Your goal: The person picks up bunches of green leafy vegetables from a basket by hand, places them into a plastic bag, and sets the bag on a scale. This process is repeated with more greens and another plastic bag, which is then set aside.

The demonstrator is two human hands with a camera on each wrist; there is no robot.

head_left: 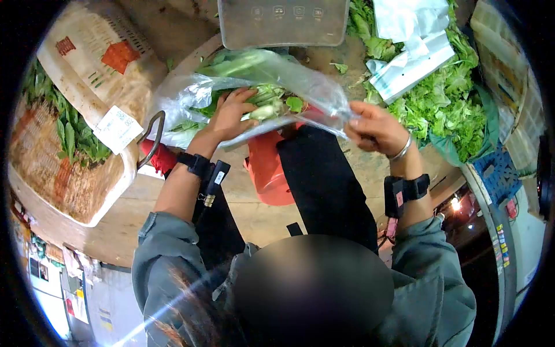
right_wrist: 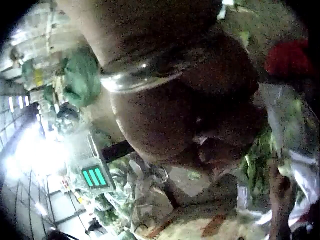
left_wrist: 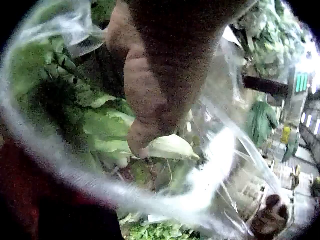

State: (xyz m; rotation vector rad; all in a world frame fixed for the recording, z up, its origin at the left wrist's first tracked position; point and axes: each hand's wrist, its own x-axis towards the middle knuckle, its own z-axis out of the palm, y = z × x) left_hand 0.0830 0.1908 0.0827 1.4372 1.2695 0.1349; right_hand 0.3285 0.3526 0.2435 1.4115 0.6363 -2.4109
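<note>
A clear plastic bag (head_left: 309, 81) lies across the middle of the head view, with leafy green vegetables (head_left: 269, 92) inside. The left hand (head_left: 231, 114) rests on the vegetables at the bag's opening, fingers spread. In the left wrist view that hand (left_wrist: 155, 85) is over a pale stalk (left_wrist: 172, 147), the bag's edge running round below it. The right hand (head_left: 376, 128) grips the bag's right end, fingers curled round the plastic. The right wrist view shows this hand (right_wrist: 200, 110) dark and close, with a silvery bangle (right_wrist: 142, 77) at the wrist.
A grey plastic bin (head_left: 283, 26) stands behind the bag. Loose lettuce (head_left: 448, 101) and white plastic bags (head_left: 410, 52) lie at the right. At the left is a white basket (head_left: 107, 202) with greens and a printed sack (head_left: 104, 49). A red container (head_left: 269, 173) is near the legs.
</note>
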